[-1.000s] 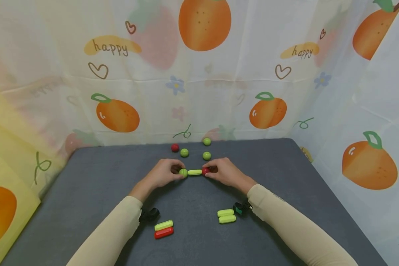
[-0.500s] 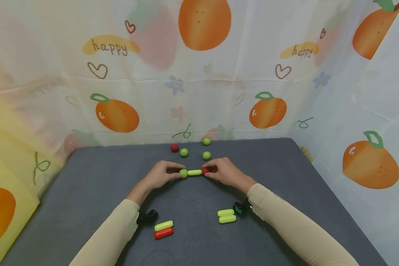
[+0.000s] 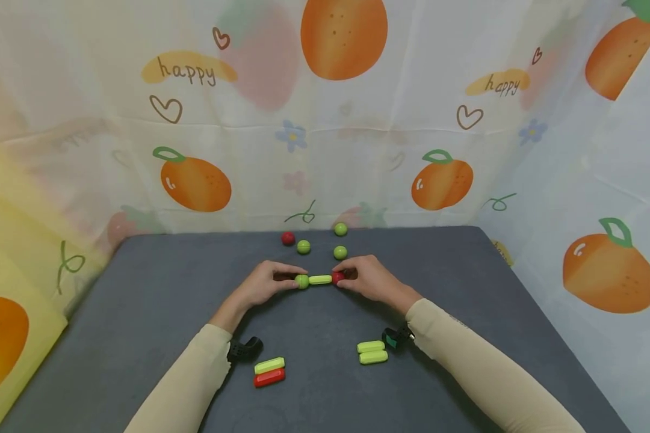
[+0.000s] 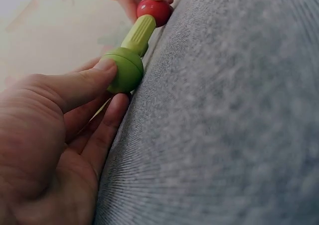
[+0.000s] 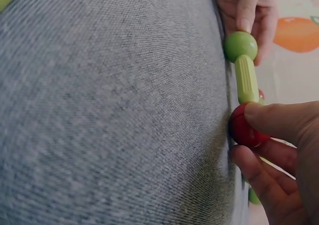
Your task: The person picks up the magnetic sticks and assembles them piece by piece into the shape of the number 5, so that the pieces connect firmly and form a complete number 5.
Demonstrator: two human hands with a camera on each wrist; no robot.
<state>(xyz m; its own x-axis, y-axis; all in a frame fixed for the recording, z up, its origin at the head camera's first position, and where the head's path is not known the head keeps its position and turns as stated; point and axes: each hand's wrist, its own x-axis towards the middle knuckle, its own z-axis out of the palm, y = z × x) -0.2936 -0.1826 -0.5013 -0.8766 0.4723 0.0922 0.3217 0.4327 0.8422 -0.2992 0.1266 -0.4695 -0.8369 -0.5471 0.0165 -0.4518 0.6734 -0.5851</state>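
Observation:
A light-green ridged rod point(image 3: 320, 279) lies between a green ball point(image 4: 127, 70) on its left end and a red ball point(image 5: 245, 127) on its right end, all three in one line low over the grey table. My left hand point(image 3: 265, 282) pinches the green ball, thumb on its near side and fingers beyond. With thumb and fingers, my right hand point(image 3: 372, 278) holds the red ball. Each ball meets its rod end in both wrist views.
Behind the hands sit a red ball point(image 3: 287, 238) and several green balls point(image 3: 340, 252). Nearer lie a yellow-green rod point(image 3: 269, 365) beside a red rod point(image 3: 269, 377), and two yellow-green rods point(image 3: 373, 357) by the right wrist. A fruit-print curtain point(image 3: 325, 156) rises behind the table point(image 3: 168, 288).
The left hand's fingers have shifted slightly on the green ball, straighter than before. The right hand keeps its hold. The whole head view has shifted a little.

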